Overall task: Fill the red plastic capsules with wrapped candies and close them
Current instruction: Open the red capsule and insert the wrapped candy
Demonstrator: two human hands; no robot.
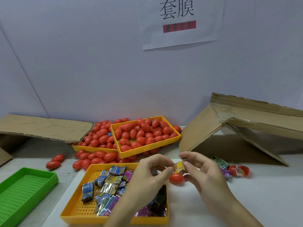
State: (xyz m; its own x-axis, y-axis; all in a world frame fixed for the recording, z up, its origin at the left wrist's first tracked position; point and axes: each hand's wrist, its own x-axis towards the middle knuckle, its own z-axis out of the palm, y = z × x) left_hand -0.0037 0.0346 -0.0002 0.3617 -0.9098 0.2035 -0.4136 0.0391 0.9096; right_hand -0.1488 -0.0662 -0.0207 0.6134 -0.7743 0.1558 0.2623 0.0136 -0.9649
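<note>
A yellow wrapped candy (179,167) sits between the two hands, pinched at its left end by the left hand (151,173) and at its right end by the right hand (202,170), both with fingers curled around it. It is a short, glossy foil-like roll with printed lettering, held above the white surface (262,197). Just below it, partly hidden by the fingers, a red capsule half (176,177) rests on the surface; whether either hand touches it cannot be told.

Under the left wrist lies a yellow perforated plastic tray (77,208) heaped with blocky wrapped candies (105,189) in blue, silver and purple foil. To the right of the right hand lie a few loose purple and green candies (222,167) and an open red capsule (240,171) with coloured contents showing inside.

Farther back, two more yellow trays, the nearer one (146,147) stacked aslant on the other, hold many smooth, shiny, egg-shaped red capsules (141,133); more of them spill onto the surface in front and to the left. An empty green slotted tray (24,192) lies at the near left. Flattened corrugated cardboard (229,140) leans at the right, another sheet (44,126) at the left, and a paper sign (180,22) hangs on the wall.
</note>
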